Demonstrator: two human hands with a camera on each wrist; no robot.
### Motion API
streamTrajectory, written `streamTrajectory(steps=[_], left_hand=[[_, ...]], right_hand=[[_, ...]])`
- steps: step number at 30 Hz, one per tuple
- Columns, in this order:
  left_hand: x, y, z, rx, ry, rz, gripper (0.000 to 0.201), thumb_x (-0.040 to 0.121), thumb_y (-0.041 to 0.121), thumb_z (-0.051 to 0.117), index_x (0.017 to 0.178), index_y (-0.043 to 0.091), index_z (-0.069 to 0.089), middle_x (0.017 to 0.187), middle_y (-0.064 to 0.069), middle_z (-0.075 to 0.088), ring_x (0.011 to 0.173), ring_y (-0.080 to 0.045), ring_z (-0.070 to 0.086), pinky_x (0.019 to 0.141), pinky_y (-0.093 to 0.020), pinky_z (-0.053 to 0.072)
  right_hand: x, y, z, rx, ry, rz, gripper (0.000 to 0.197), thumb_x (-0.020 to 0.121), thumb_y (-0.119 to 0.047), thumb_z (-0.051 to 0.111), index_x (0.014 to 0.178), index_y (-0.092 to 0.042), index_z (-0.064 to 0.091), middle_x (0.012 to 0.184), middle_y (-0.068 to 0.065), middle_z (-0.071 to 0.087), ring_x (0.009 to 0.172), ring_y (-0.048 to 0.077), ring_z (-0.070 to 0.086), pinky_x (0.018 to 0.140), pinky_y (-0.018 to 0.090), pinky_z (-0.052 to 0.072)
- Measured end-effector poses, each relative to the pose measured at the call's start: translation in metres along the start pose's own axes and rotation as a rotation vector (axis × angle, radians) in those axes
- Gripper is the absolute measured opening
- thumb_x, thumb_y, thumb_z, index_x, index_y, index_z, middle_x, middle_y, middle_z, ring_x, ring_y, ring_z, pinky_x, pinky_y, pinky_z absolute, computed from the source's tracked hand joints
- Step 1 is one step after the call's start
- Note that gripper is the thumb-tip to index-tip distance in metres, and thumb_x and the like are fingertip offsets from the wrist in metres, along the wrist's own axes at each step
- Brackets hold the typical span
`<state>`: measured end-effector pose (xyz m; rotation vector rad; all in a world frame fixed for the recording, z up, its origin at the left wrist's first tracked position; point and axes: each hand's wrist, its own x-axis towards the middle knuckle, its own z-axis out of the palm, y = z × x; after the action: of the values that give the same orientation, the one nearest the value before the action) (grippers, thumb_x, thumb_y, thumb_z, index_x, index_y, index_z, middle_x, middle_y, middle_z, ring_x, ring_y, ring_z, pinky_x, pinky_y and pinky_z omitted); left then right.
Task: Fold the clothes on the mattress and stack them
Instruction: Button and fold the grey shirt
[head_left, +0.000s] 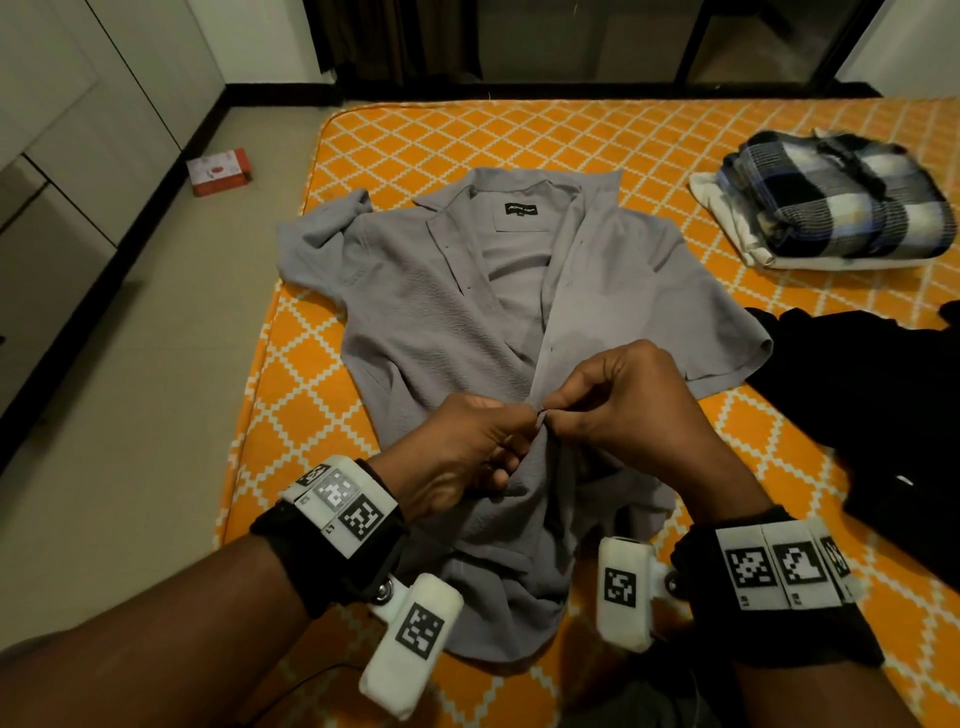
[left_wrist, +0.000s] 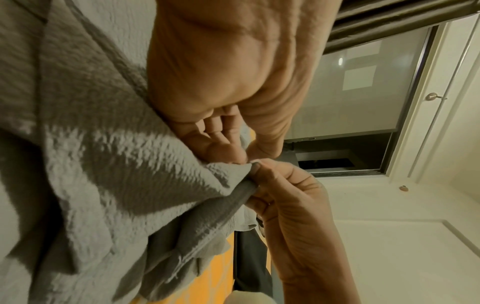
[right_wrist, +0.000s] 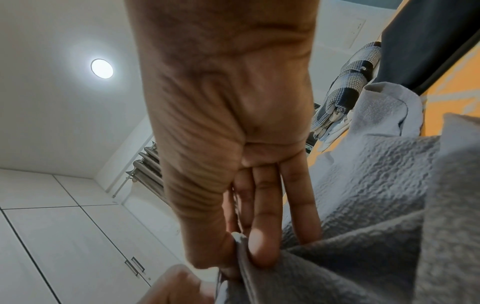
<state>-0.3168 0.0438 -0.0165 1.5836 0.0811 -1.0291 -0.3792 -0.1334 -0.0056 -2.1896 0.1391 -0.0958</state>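
Both the left hand (head_left: 470, 447) and right hand (head_left: 631, 402) pinch the grey shirt's (head_left: 441, 312) front edges together.

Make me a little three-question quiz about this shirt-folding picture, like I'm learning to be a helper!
1. True or false: the grey shirt lies spread on the orange mattress with its front open.
2. What are the left hand and right hand both doing? A) pinching the shirt's front edges together B) resting flat on the mattress C) lifting the plaid stack
3. Fill in: the folded plaid cloth sits on top of the pale folded clothes, at the far ____ of the mattress.

Key: 1 true; 2 A; 3 right
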Motion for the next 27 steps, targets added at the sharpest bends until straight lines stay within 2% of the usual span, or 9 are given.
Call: streamTrajectory(steps=[3,6,9,11,14,16,21,24,27], left_hand=[[-0.001,-0.002,0.002,-0.010,0.001,0.015,0.020,0.091,0.012,0.067,0.071,0.011,0.063,0.058,-0.001,0.053,0.049,-0.011,0.046,0.043,-0.022,0.037],[0.000,-0.001,0.001,-0.056,0.006,0.023,0.015,0.089,0.016,0.070,0.075,0.011,0.067,0.062,-0.001,0.056,0.051,-0.010,0.049,0.044,-0.020,0.038],[0.003,0.000,-0.003,-0.133,0.024,0.011,0.016,0.091,0.023,0.070,0.088,0.008,0.071,0.066,-0.002,0.062,0.053,-0.011,0.053,0.045,-0.019,0.041],[0.005,-0.002,-0.004,-0.135,0.028,0.018,0.014,0.092,0.019,0.070,0.083,0.008,0.071,0.066,-0.003,0.063,0.053,-0.010,0.054,0.045,-0.019,0.042],[0.009,-0.008,-0.003,-0.086,0.044,0.049,0.025,0.091,0.011,0.068,0.066,0.012,0.066,0.060,-0.002,0.057,0.050,-0.010,0.050,0.044,-0.020,0.041],[0.010,-0.010,-0.004,-0.035,0.027,0.112,0.024,0.093,0.013,0.070,0.069,0.010,0.067,0.060,-0.003,0.055,0.049,-0.010,0.048,0.044,-0.021,0.041],[0.010,-0.018,-0.005,0.143,-0.093,0.328,0.010,0.097,0.012,0.069,0.087,0.012,0.074,0.070,-0.006,0.063,0.058,-0.014,0.057,0.046,-0.023,0.050],[0.014,-0.023,-0.005,0.198,-0.147,0.383,0.010,0.099,0.013,0.067,0.089,0.014,0.072,0.069,-0.005,0.061,0.058,-0.016,0.055,0.047,-0.026,0.052],[0.014,-0.029,-0.003,0.387,-0.288,0.353,0.009,0.098,0.016,0.069,0.089,0.015,0.071,0.067,0.004,0.064,0.059,-0.010,0.061,0.050,-0.026,0.054]], right_hand=[[-0.001,-0.001,0.001,-0.032,0.009,-0.027,0.014,0.074,-0.013,0.092,0.071,-0.020,0.081,0.068,-0.012,0.075,0.060,0.003,0.071,0.060,0.026,0.062],[0.000,-0.002,0.004,-0.057,0.059,-0.083,0.017,0.072,-0.011,0.091,0.069,-0.021,0.077,0.067,-0.011,0.074,0.060,0.007,0.071,0.057,0.033,0.061],[0.000,-0.002,0.004,-0.022,0.066,-0.105,0.017,0.072,-0.008,0.089,0.072,-0.021,0.078,0.068,-0.009,0.074,0.061,0.009,0.071,0.058,0.036,0.061],[0.000,-0.002,0.003,-0.013,0.013,-0.087,0.015,0.074,-0.009,0.090,0.075,-0.021,0.081,0.070,-0.010,0.076,0.064,0.007,0.073,0.062,0.035,0.063],[-0.001,0.002,0.001,0.051,-0.052,0.023,0.012,0.074,-0.020,0.094,0.078,-0.021,0.083,0.073,-0.005,0.078,0.069,0.012,0.076,0.069,0.043,0.065],[-0.001,0.003,0.000,0.106,-0.037,0.074,0.017,0.074,-0.027,0.094,0.082,-0.017,0.083,0.073,0.001,0.078,0.071,0.019,0.077,0.070,0.044,0.065],[-0.003,0.003,-0.006,0.281,-0.047,0.309,0.010,0.083,-0.010,0.085,0.085,-0.001,0.080,0.066,0.014,0.074,0.053,0.015,0.066,0.045,0.020,0.049],[-0.003,0.004,-0.011,0.288,-0.149,0.388,0.004,0.089,-0.004,0.079,0.090,0.000,0.078,0.073,0.020,0.074,0.058,0.020,0.068,0.050,0.025,0.056],[-0.005,0.007,-0.012,0.141,-0.279,0.464,0.006,0.091,-0.010,0.078,0.089,-0.004,0.079,0.073,0.014,0.076,0.060,0.020,0.071,0.057,0.030,0.058]])
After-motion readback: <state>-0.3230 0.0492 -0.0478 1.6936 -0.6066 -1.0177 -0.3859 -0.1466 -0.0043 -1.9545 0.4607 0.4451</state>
